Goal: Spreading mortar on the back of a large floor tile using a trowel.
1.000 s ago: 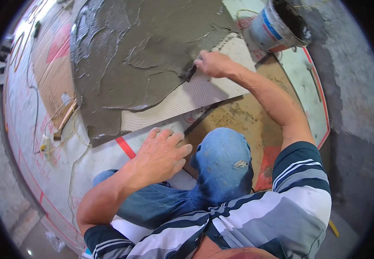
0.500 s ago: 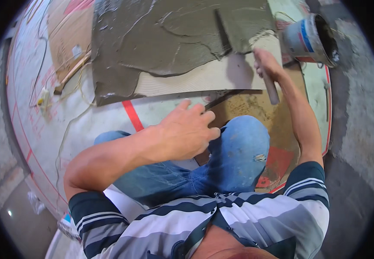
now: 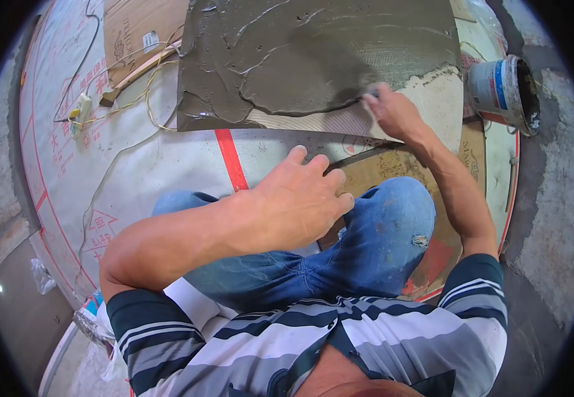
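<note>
A large board coated with wet grey mortar point(image 3: 273, 59) lies ahead of me, a pale ridged strip point(image 3: 300, 124) bare along its near edge. My right hand point(image 3: 393, 112) is at that strip's upper edge, fingers closed on a trowel point(image 3: 371, 89) whose blade is blurred and dark against the mortar. My left hand point(image 3: 303, 188) hangs below the board's near edge, above my lap, fingers apart and curved, holding nothing.
At the right stands a mortar-smeared bucket point(image 3: 488, 89). At the left lie cardboard point(image 3: 128, 36), a wooden piece point(image 3: 138, 76), a power strip point(image 3: 82, 109) and tangled cords. More cardboard point(image 3: 472, 165) lies under my right knee point(image 3: 393, 218), on the red-lined floor covering point(image 3: 62, 172).
Since half a second ago my right hand has swung leftward along the board with the trowel, whose handle no longer points toward me. The view has shifted; my left hand stays open.
</note>
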Tool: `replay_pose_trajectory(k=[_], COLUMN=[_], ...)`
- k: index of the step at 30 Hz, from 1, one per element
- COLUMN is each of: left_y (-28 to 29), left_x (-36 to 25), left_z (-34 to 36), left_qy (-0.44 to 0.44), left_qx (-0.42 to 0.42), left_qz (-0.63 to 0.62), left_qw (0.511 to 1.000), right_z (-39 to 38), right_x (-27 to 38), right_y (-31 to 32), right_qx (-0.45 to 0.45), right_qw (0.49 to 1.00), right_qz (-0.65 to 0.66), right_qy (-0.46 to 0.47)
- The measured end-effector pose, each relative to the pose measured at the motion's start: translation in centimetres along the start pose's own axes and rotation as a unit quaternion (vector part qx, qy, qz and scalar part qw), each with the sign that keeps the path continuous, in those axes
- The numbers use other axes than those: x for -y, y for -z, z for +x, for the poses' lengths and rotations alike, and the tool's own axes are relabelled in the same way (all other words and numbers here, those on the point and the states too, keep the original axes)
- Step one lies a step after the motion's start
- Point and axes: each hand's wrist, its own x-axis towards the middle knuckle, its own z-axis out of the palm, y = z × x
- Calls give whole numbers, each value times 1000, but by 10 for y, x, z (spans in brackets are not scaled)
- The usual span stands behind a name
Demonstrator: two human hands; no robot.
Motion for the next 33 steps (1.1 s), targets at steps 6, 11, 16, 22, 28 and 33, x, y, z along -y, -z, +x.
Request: replay_pose_trajectory(k=[6,11,16,22,28,33], left_y=[-1,-6,-3,9,16,13], left_x=[1,-1,0,-5,-10,-11], left_z=[-10,-23,-27,-19,-9,7], left_qy=[-4,6,1,-31,-16,-28], left_qx=[16,41,-21,-8,5,-1], left_qz=[-5,-17,-24,-21,7,14], left_qw=[1000,999,999,999,1000,1000], right_z=[33,71,39,75,71,1], right_x=[-1,61,110,73,-37,-132], right_y=[17,10,-16,22,52,41], right_qx=[9,110,136,-40,-138,-178], right_qw=[955,939,965,995,980,933], right_qz=[287,324,58,8,81,148], right_qy=[-74,36,216,93,-115,-275])
